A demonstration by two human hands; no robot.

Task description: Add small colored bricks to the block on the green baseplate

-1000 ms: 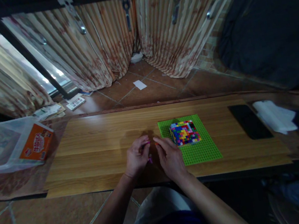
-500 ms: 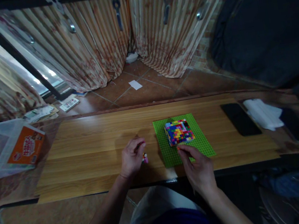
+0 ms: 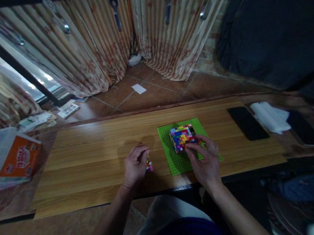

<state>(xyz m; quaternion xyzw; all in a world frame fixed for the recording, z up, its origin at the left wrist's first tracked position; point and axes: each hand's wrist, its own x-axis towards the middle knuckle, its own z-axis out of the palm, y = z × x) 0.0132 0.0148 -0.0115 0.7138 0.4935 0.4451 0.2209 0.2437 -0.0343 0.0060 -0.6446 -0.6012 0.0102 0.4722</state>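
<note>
- A clear plastic box (image 3: 2, 183) with a glossy orange label (image 3: 20, 157) is standing at the far left.
- The wood-grained bench (image 3: 91, 155) is stretching beneath the work.
- The left hand (image 3: 136, 165) is curling its fingers together; whether its grip is holding a piece, I cannot tell.
- Loose small bricks (image 3: 149, 167), pink and mixed colours, are lying beside its fingertips.
- A green studded baseplate (image 3: 179, 164) is carrying the boxy, multicoloured brick block (image 3: 180, 137).
- The right hand (image 3: 207, 161) is bending its fingers at the block's near right side; whether its grip is pinching a brick, I cannot tell.
- A flat black slab (image 3: 247, 123) is lying farther right.
- Since half a second ago, the left hand is staying by the loose bricks, while the right is reaching forward from the baseplate's near part to the block.
- Bench surface is separating the left hand from the baseplate, leaving sideways room; the baseplate is sitting just inside the near edge.
</note>
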